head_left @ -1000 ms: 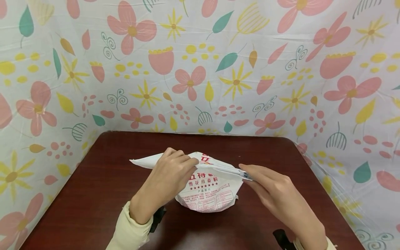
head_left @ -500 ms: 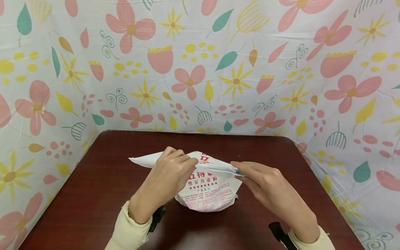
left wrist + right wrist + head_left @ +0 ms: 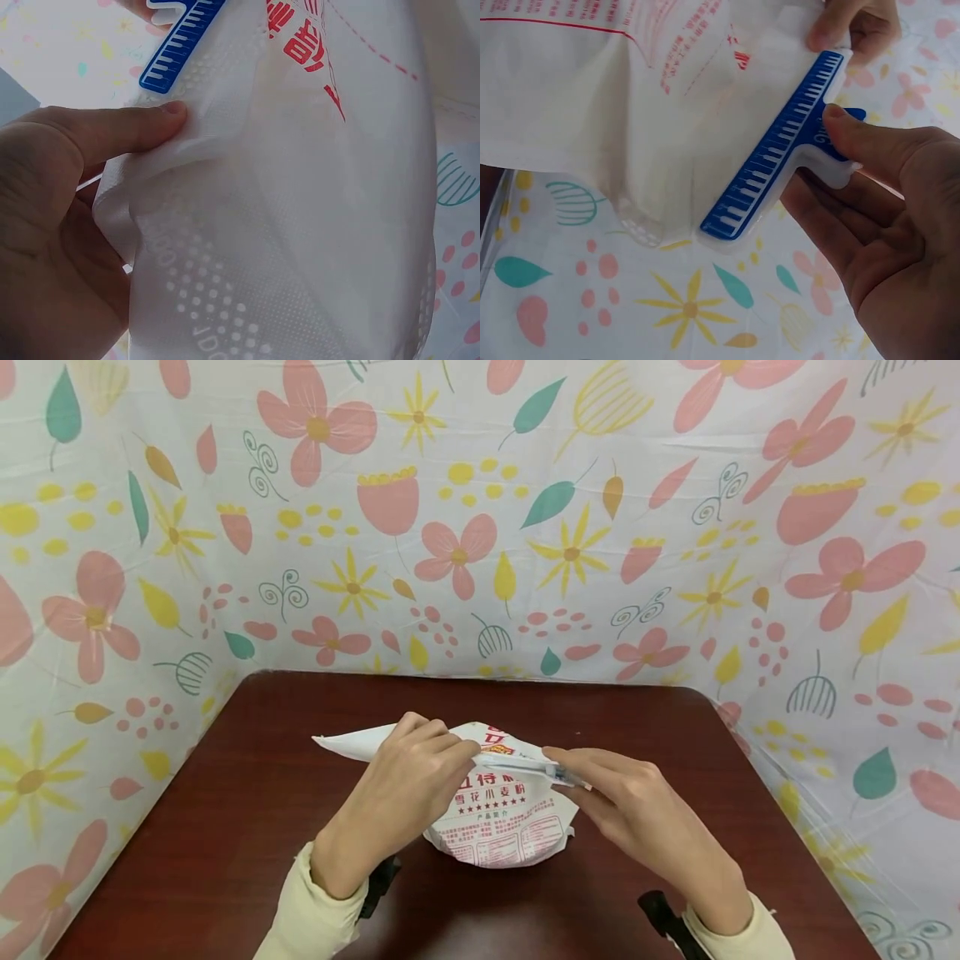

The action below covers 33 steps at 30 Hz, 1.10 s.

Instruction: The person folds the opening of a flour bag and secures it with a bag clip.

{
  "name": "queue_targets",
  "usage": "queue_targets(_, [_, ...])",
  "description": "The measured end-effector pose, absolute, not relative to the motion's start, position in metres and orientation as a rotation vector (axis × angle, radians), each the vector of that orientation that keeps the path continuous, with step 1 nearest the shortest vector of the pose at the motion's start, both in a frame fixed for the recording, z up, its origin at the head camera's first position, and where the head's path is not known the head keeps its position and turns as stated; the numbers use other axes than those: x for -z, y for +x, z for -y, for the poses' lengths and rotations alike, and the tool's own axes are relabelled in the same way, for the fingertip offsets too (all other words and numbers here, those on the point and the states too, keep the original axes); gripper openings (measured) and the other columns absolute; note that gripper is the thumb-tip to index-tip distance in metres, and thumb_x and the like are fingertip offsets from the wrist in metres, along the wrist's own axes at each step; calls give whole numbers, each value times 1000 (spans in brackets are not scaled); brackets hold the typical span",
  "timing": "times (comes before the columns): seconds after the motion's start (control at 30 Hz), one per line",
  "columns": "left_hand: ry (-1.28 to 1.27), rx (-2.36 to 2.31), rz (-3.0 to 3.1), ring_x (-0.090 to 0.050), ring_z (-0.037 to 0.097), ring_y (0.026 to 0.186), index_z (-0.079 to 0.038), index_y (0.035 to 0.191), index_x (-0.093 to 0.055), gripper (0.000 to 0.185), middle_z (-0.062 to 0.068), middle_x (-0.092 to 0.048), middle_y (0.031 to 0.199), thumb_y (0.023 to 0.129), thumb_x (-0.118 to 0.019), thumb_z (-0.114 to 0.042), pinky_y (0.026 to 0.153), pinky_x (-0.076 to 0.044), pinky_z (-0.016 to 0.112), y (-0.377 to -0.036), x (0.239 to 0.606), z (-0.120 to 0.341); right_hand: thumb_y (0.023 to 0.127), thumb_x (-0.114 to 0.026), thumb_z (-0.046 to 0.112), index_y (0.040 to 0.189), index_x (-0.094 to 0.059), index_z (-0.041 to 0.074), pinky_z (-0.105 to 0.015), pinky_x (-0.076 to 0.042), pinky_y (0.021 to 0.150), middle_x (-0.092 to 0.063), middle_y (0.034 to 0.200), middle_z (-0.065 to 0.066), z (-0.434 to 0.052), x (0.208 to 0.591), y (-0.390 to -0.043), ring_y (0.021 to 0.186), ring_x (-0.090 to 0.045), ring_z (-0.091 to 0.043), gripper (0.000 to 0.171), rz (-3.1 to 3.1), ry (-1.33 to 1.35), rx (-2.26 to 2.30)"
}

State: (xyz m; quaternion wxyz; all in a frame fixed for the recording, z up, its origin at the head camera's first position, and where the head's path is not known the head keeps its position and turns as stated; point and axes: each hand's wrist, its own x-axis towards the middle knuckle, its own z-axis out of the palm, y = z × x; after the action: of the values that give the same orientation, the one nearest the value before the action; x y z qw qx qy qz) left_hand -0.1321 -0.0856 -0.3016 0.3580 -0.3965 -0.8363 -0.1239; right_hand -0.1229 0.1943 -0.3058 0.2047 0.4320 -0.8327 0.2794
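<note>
A white flour bag (image 3: 501,827) with red print stands on the table, its top folded over into a ridge. My left hand (image 3: 405,789) pinches that ridge left of the middle, thumb (image 3: 150,129) on top in the left wrist view. A blue-and-white bag clip (image 3: 776,150) printed with piano keys lies across the folded top at its right part. My right hand (image 3: 648,814) pinches the clip's handle between thumb and fingers, as the right wrist view shows. The head view mostly hides the clip behind the right fingers. One end of the clip lies close to the left thumb.
A dark red-brown table (image 3: 225,827) carries the bag. Behind it and along both sides hangs a white cloth (image 3: 480,568) with flowers and leaves. A black strap (image 3: 667,922) sits at each wrist.
My right hand has slid left with the clip along the bag's folded top, toward the left hand. The left hand keeps its grip in almost the same place.
</note>
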Motion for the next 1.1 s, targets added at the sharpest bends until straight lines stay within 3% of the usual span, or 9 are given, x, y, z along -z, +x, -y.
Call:
queue_targets(0.17, [-1022, 345, 2186, -50, 14, 68, -11, 90, -69, 5, -4, -68, 75, 87, -70, -7, 77, -43, 31, -131, 299, 86, 95, -70, 20, 130, -64, 9, -15, -50, 84, -70, 115, -1, -195, 307, -124, 99, -68, -12, 37, 2331, 1138, -768])
queue_targets(0.33, [-1030, 402, 2193, -55, 15, 76, -11, 98, -72, 11, -3, -72, 87, 87, -74, -14, 81, -42, 33, -126, 295, 86, 101, -53, 41, 123, -68, 10, -21, -52, 76, -70, 107, 2, -194, 307, -123, 92, -67, -10, 41, 2309, 1043, -647])
queue_targets(0.43, [-1042, 417, 2178, -58, 16, 81, -11, 99, -72, 12, -2, -72, 90, 88, -75, -15, 83, -43, 34, -124, 294, 86, 102, -47, 46, 118, -70, 11, -23, -53, 74, -70, 104, 4, -192, 306, -121, 89, -67, -9, 45, 2301, 1026, -623])
queue_targets(0.87, [-1106, 369, 2169, -58, 16, 80, -8, 94, -67, 6, -1, -69, 84, 89, -72, -8, 81, -44, 32, -123, 294, 84, 104, -49, 35, 125, -69, 8, -18, -53, 81, -71, 108, 0, -193, 312, -122, 91, -69, -14, 40, 2148, 1115, -638])
queue_targets(1.1, [-1120, 368, 2165, -56, 14, 78, -8, 87, -62, 14, -2, -62, 77, 88, -60, 6, 80, -43, 31, -122, 293, 86, 105, -50, 33, 121, -71, 4, -20, -54, 83, -73, 111, -3, -191, 318, -130, 94, -72, -17, 39, 2086, 1148, -688])
